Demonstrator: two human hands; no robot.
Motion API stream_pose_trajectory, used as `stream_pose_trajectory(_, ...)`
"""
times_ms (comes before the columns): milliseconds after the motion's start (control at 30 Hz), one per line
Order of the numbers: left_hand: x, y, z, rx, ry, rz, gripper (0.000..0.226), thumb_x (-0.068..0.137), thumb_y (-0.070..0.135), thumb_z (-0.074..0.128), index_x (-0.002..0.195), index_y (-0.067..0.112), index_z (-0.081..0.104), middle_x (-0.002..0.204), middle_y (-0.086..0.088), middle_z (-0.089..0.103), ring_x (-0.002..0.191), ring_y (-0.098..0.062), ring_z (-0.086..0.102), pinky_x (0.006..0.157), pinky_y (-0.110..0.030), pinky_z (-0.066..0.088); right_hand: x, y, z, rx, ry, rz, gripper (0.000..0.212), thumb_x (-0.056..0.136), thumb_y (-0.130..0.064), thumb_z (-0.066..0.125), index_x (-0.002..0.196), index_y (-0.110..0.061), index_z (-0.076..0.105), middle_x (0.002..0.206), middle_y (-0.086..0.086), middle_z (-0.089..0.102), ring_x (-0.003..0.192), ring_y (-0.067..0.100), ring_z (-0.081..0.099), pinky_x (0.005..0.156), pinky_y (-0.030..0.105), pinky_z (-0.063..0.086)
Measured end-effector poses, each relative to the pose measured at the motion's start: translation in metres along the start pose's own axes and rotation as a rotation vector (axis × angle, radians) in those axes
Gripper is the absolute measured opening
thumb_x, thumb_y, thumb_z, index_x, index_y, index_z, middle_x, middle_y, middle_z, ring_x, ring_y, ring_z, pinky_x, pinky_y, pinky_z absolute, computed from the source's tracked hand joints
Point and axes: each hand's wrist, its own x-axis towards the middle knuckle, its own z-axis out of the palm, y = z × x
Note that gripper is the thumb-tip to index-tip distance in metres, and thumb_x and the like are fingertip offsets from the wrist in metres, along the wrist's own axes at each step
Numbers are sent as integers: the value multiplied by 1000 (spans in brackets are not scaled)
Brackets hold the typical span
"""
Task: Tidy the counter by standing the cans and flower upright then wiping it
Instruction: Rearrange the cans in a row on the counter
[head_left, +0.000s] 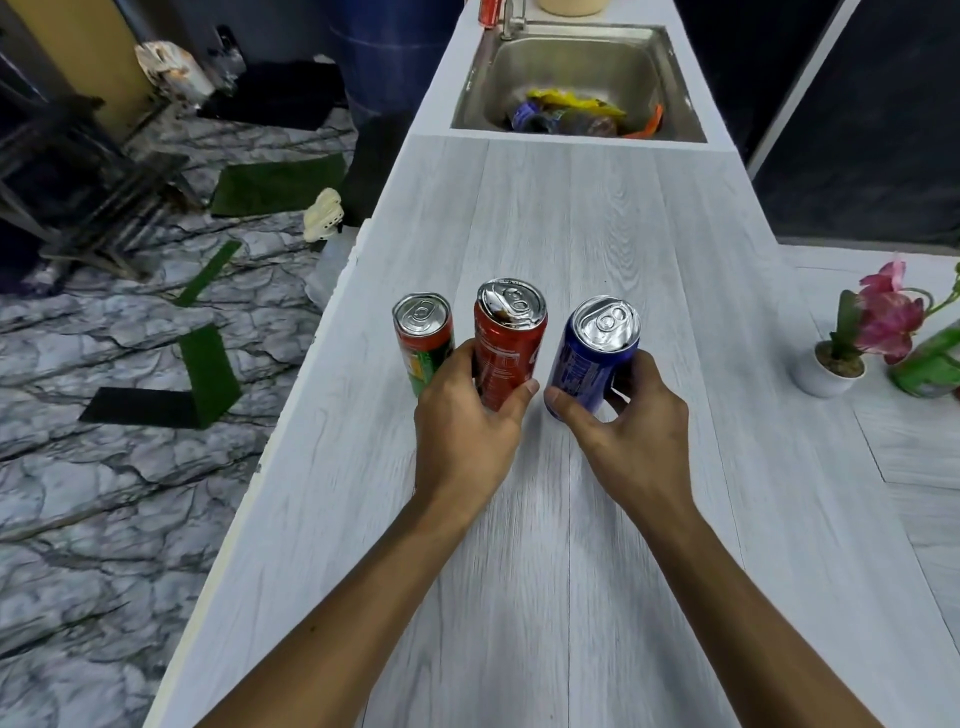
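Three cans stand in a row on the pale wood-grain counter (545, 519). My left hand (467, 415) is wrapped around the red can (506, 343) in the middle. Just left of it stands a slim red and green can (422, 338), touching my fingers. My right hand (631, 415) grips the blue can (592, 358), which leans slightly to the right. At the right, a pink flower (885, 312) stands upright in a small white pot (826, 371). A green can (930, 364) lies tilted beside the pot, cut off by the frame edge.
A steel sink (576, 62) at the far end holds crumpled wrappers and bottles, with a tap and another red can (489, 11) behind it. The counter's left edge drops to a marble-patterned floor with green mats and a metal rack.
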Motion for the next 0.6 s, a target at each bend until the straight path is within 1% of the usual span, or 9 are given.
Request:
stream_pose_trajectory(133,2,-1,5,2,6,7,56,84,38,82,132,17,62,120,4,71,110,-11,67,92,-26,57,4,3,1,-6,-7,5,68,75,-50,85,130,-27,52,101,-42,50,93,-31,51,71,-4,40)
stream_pose_trajectory(167,2,-1,7,0,6,6,57,85,38,82,133,17,61,121,4,70,111,-11,67,93,-28,57,5,4,1,-5,-8,7,68,75,-49,85,130,-27,53,101,-43,50,94,-31,51,71,-4,40)
stream_pose_trajectory(267,2,-1,11,1,11,-3,58,86,38,81,136,16,59,123,3,70,112,-12,66,94,-36,59,6,5,2,-4,-10,11,68,75,-49,86,130,-25,53,100,-42,50,94,-30,52,72,-4,41)
stream_pose_trajectory(333,2,-1,12,-1,17,-11,60,86,38,80,137,16,58,124,3,69,114,-12,66,95,-38,58,7,6,3,-7,-13,11,69,75,-49,86,130,-24,54,100,-41,50,93,-30,52,72,-4,41)
stream_pose_trajectory(533,2,-4,14,3,13,-25,60,86,39,80,138,19,58,125,4,69,114,-11,66,95,-32,58,8,9,5,-12,-16,14,67,76,-48,85,129,-25,54,100,-43,49,93,-32,50,72,-5,40)
stream_pose_trajectory(600,2,-5,15,10,10,-29,60,86,40,80,138,18,58,125,4,69,113,-11,66,95,-33,58,9,8,5,-21,-16,12,66,76,-49,85,129,-26,53,100,-43,49,93,-32,50,72,-5,40)
